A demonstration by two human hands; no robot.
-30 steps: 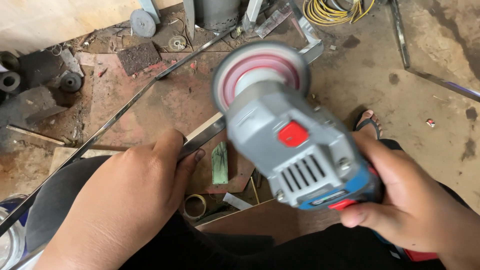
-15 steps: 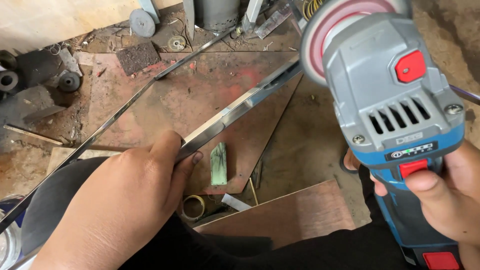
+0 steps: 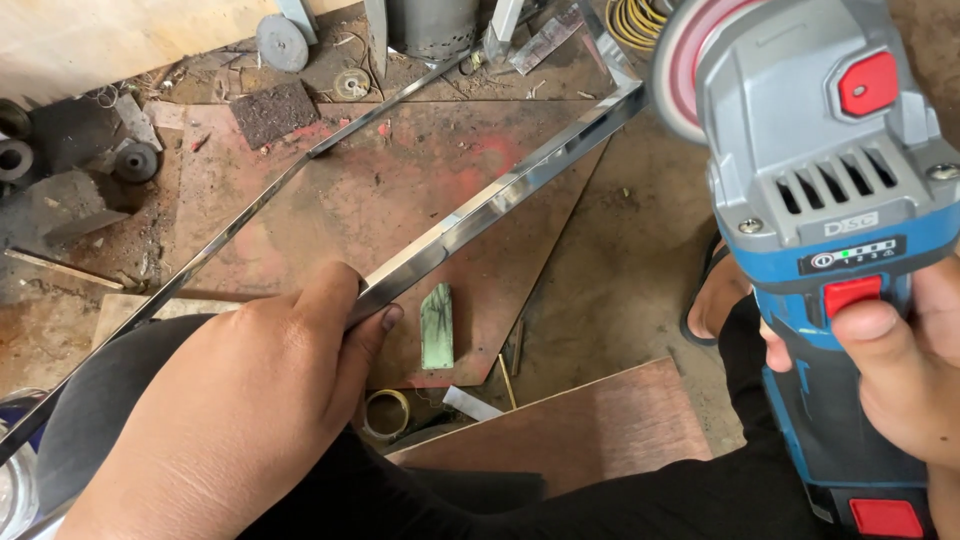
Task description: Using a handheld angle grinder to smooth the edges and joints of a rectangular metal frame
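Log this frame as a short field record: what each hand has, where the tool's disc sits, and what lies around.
Left hand: left hand grips the near end of the long shiny flat steel bar.
Right hand: right hand holds the grey-and-blue cordless angle grinder, thumb on its red switch.
Disc: pinkish round grinding disc sits at the bar's far end; contact cannot be told.
Surface: rusty brown metal plate under the bar.
Nearby: small green block, thin dark steel rod, coil of yellow cable.
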